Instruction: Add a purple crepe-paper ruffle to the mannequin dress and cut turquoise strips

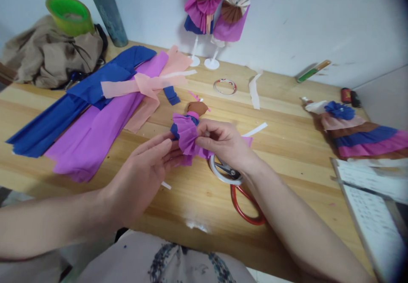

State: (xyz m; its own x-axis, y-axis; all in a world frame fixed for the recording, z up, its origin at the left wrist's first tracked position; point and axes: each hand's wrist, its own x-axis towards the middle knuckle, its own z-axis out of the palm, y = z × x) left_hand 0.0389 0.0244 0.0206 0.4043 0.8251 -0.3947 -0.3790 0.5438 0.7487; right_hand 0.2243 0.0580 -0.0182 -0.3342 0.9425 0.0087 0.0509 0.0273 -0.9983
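Observation:
A small paper doll (188, 131) with a brown head, a pink neck band and a ruffled purple crepe skirt over blue is held above the wooden table (287, 147). My right hand (223, 143) pinches the skirt's right side with thumb and fingers. My left hand (147, 169) supports the doll from the left, fingertips touching the purple ruffle. Under my right wrist lie a white tape roll (223, 176) and red-handled scissors (245, 206).
Blue, purple and pink crepe paper sheets (95, 117) spread at the left. Two finished paper dolls on white stands (216, 11) are by the wall, another (360, 134) lies at right. A clear tape ring (225, 86), brown cloth with a green bowl (68, 13), a printed sheet (376, 206).

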